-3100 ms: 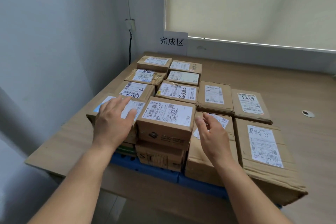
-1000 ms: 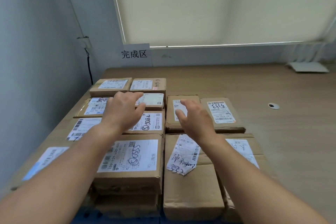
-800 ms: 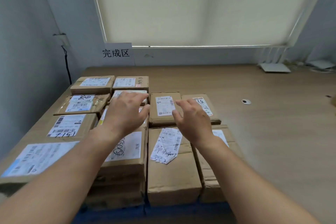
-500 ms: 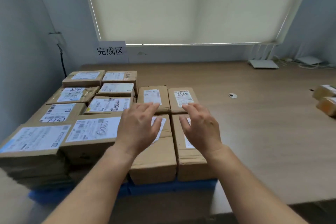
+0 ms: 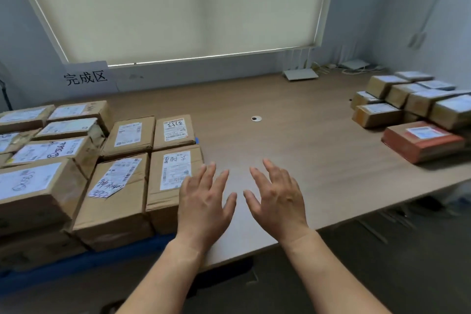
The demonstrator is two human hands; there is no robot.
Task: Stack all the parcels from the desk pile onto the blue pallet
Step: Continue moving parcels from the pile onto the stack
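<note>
Head view: the left hand (image 5: 204,201) and the right hand (image 5: 277,199) are being held side by side above the desk (image 5: 305,150), palms down, fingers spread and relaxed, nothing being gripped. The stacked parcels (image 5: 122,186) are being carried on the blue pallet (image 5: 63,266) at the left, just beside the left hand. The desk pile (image 5: 413,107) is sitting far right, well apart from both, a red parcel (image 5: 423,141) at its front.

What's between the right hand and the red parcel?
Only bare desk top; head view shows nothing lying between the right hand and the red parcel.
</note>
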